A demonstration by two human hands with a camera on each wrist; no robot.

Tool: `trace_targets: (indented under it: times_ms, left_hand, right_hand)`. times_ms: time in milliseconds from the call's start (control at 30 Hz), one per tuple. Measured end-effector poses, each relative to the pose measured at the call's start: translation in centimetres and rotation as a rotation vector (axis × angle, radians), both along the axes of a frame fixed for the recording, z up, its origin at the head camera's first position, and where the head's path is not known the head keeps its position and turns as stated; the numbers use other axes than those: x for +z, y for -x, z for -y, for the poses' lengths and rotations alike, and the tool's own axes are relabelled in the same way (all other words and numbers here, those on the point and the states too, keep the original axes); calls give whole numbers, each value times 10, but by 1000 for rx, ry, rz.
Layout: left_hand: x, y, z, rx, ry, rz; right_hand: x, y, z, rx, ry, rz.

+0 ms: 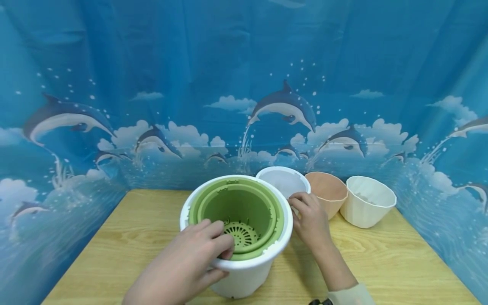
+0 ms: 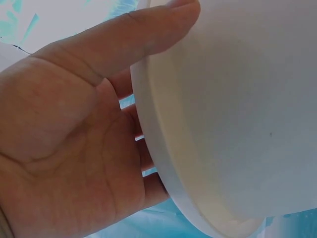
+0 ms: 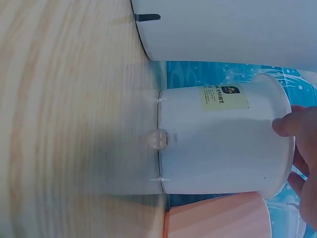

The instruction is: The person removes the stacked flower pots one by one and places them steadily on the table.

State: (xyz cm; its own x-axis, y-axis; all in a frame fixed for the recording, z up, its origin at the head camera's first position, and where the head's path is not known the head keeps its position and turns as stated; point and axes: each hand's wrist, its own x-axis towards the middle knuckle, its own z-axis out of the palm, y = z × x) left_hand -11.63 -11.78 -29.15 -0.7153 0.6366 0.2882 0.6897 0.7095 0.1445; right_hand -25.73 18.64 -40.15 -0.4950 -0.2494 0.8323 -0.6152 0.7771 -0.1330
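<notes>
A large white pot [image 1: 244,281] stands near the front of the table, with green pots [image 1: 236,201] nested inside; the innermost has a slotted bottom. My left hand [image 1: 194,254] grips its near-left rim, thumb on the outer wall and fingers over the inside, as the left wrist view also shows. Behind it to the right is a smaller white pot [image 3: 218,148], upright on the table, bearing a pale label [image 3: 218,97]. My right hand [image 1: 310,218] pinches that pot's rim, the thumb [image 3: 284,125] outside and the fingers on the other side.
A peach pot [image 1: 328,186] stands right of the smaller white pot, and a ribbed cream pot [image 1: 366,209] farther right. The wooden table [image 1: 122,237] meets a blue curtain [image 1: 213,63] printed with dolphins at the back and sides.
</notes>
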Motion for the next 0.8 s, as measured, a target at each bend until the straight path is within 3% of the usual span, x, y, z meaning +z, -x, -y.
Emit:
trace_targets:
  times_ms: [200,433,500,667,800]
  left_hand:
    - [1,0,0,0,-3,-24]
    - [-5,2,3,-6,-26,39]
    - [-7,3,4,-11,-41,29]
    - [-13,7,7,-63,-77,-53]
    - [-16,10,6,-108,-87,-134]
  right_hand:
    - [-1,0,-2,8,5,40]
    - [-4,-1,-4,28,14,91]
    - [-3,-2,-3,33,16,105]
    - [11,-8,1,86,102,95]
    - [29,-19,7,196,241,42]
